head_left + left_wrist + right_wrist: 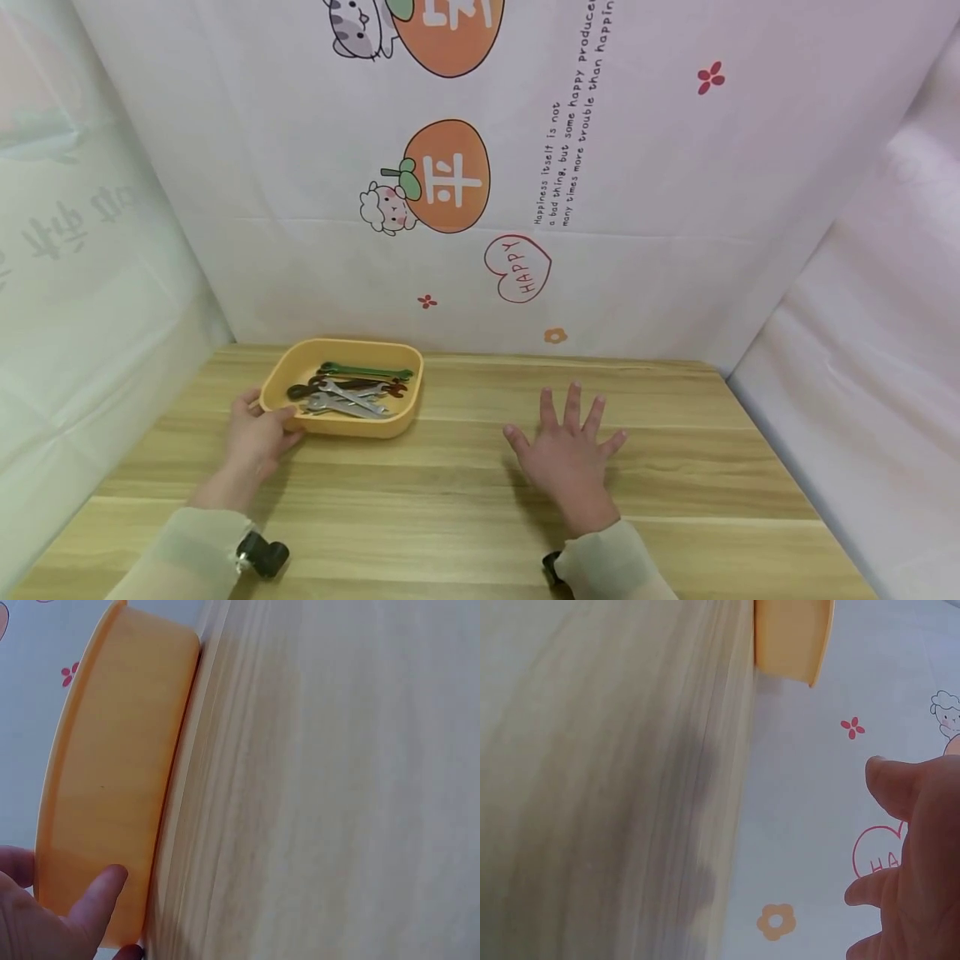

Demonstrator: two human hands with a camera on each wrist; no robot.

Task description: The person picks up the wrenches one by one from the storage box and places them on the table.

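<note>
A yellow plastic tray [352,427] with rounded corners stands at the back left of the table, holding several wrenches. A green wrench [367,371] lies along its far side, silver wrenches [348,405] cross nearer the front, and darker ones are partly covered beneath. My left hand [255,437] grips the tray's near left corner, one digit lying along the outer wall [94,795] in the left wrist view. Right of the tray, my right hand [566,458] is spread palm down above the table, fingers apart and holding nothing; its shadow falls on the wood in the right wrist view.
The wood-grain table [420,517] meets a white printed cloth [645,275] at the back. More white cloth hangs along the left [97,275] and right sides. A black camera [262,554] is strapped to the left wrist, another [552,568] to the right.
</note>
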